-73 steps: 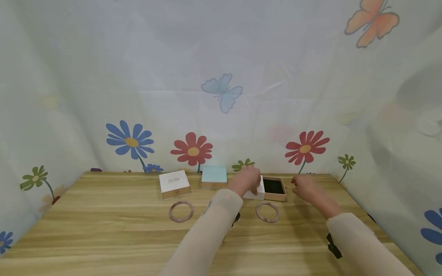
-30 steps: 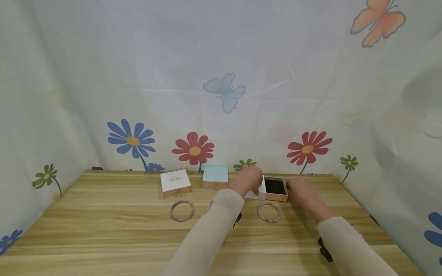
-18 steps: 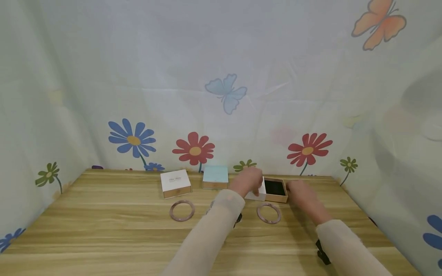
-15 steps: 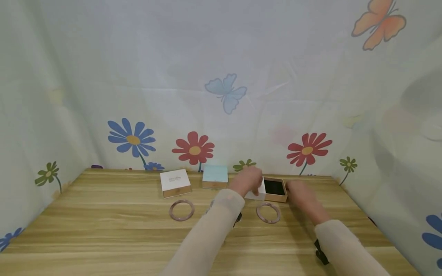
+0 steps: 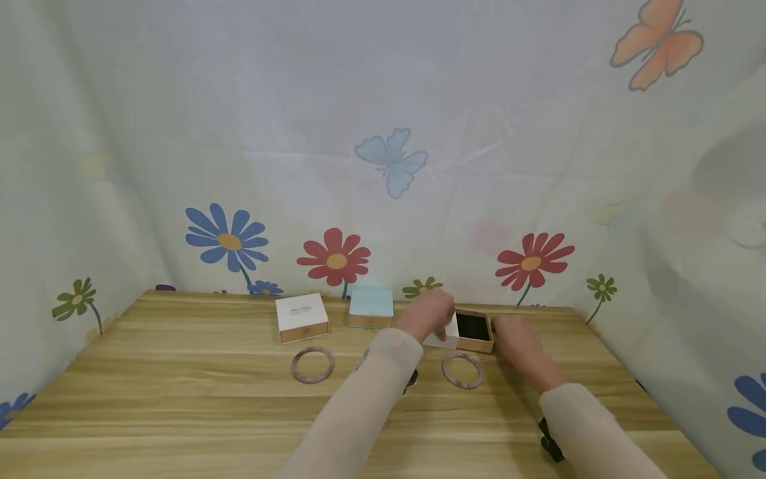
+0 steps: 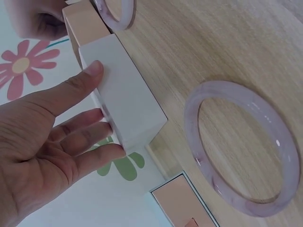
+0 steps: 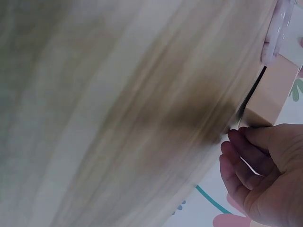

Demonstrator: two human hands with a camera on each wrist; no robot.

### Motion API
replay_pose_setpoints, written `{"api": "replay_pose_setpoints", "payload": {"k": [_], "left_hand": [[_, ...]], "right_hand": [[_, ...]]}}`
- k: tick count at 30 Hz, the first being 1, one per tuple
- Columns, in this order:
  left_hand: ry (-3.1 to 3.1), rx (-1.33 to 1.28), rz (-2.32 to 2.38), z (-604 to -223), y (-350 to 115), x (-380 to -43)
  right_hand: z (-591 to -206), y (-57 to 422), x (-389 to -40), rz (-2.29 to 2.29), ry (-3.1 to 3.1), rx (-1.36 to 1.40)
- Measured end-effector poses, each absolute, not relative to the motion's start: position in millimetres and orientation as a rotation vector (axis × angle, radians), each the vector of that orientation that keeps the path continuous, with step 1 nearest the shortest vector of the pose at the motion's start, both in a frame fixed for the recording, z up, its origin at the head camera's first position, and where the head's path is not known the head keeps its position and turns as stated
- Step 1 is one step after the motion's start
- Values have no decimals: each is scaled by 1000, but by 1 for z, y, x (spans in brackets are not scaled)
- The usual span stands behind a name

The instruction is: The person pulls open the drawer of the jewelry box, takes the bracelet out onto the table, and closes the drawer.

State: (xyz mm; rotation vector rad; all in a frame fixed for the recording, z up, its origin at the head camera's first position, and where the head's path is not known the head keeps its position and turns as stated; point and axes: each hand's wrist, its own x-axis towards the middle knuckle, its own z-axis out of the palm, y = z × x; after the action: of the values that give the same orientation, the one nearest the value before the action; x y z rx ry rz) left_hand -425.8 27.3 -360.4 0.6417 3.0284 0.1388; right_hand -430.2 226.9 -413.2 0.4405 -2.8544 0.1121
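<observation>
My left hand (image 5: 427, 316) holds the white sleeve (image 6: 125, 90) of a bangle box, thumb on one face and fingers on the opposite one. Out of the sleeve's right end sticks a tan drawer (image 6: 87, 23), with a black pad (image 5: 473, 326) inside. At the drawer's outer end are the thumb and fingertips of my right hand (image 7: 272, 175), gently bent and touching it. A pale pink-purple bangle (image 5: 446, 374) lies in front of this box. Nearer the sleeve's left end, the left wrist view shows another bangle (image 6: 191, 120), mostly covered by my left forearm in the head view.
A closed white box (image 5: 301, 311) and a light blue box (image 5: 371, 301) stand to the left along the table's back edge. A third bangle (image 5: 294, 374) lies before the white one. Behind the wooden table (image 5: 179, 412) hangs a flowered curtain (image 5: 383, 86).
My right hand has come left from beside the box to the drawer's end. The drawer has slid slightly into the sleeve. My left hand has kept its hold.
</observation>
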Motion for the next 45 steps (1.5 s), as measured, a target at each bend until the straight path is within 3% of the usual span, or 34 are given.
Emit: {"api": "replay_pose_setpoints", "payload": {"k": [45], "left_hand": [[3040,698,10,-365,29,-435]], "right_hand": [[-411,199,-437,135,-2865,516]]}}
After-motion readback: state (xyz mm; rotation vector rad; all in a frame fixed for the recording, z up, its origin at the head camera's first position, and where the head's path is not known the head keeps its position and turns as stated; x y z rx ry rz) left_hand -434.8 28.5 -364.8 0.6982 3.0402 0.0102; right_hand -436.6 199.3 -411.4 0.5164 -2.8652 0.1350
